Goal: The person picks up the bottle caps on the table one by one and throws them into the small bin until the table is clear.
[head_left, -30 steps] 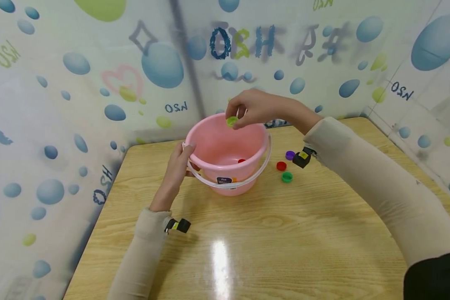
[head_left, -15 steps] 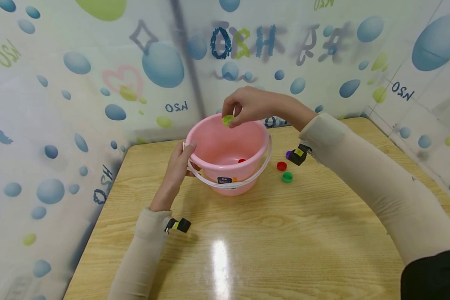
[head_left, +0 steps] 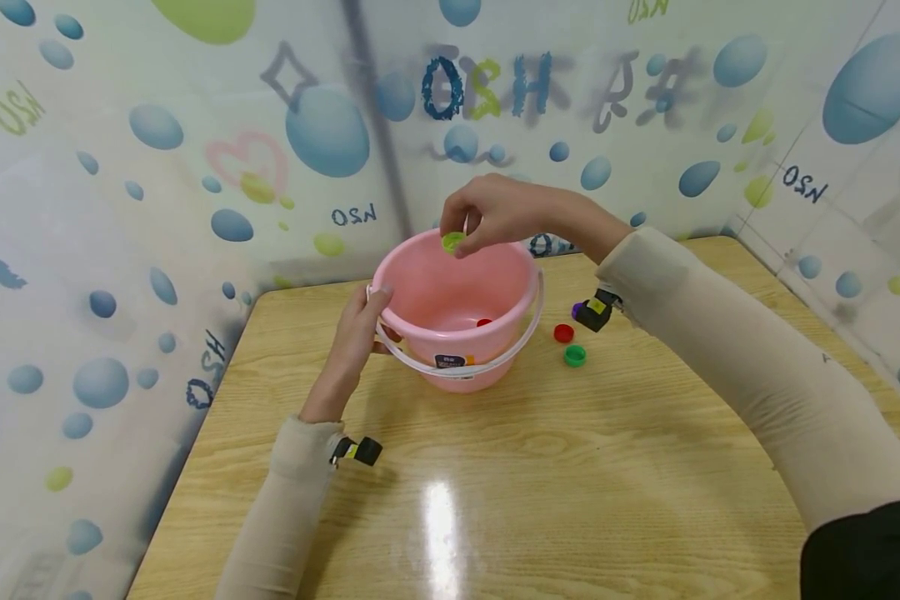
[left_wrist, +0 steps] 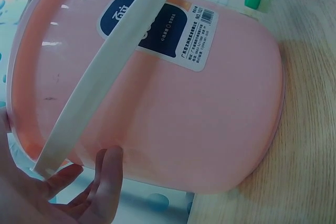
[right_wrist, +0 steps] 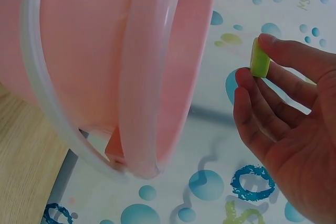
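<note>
The right hand has the yellow-green cap pinched between thumb and fingertips, above the mouth of the pink bucket, toward the far rim. In the head view, one round face of this cap is turned upward; in the right wrist view it is seen nearly edge-on, its longer dimension running up and down.

The left hand grips the bucket at its left rim, fingers bent at the outer wall. The bucket stands on the desk, its mouth upward, its long axis going from base to rim. The white handle hangs on the near side.

Inside lies a red cap. To the right, on the desk, are a second red cap, a green cap and a purple cap, partly hidden.
</note>
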{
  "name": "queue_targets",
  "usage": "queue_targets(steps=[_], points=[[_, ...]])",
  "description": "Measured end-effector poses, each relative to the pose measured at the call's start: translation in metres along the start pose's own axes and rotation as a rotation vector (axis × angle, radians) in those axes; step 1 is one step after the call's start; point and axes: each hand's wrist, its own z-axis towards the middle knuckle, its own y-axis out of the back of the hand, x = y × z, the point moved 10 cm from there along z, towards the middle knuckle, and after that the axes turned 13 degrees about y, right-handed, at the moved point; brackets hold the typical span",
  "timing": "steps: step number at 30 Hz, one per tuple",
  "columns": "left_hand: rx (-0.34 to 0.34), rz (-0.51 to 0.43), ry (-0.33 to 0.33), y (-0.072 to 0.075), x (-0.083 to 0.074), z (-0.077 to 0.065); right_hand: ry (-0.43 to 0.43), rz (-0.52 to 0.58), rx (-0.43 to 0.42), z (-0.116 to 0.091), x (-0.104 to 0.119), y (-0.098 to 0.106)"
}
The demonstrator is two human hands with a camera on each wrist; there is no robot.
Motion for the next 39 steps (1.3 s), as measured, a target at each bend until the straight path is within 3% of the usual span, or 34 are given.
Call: queue_targets(steps=[39], points=[[0.002, -0.009, -0.014, -0.0006, -0.0012, 0.0010, 0.023, -0.027, -0.001, 0.0034, 0.0055, -0.0036]])
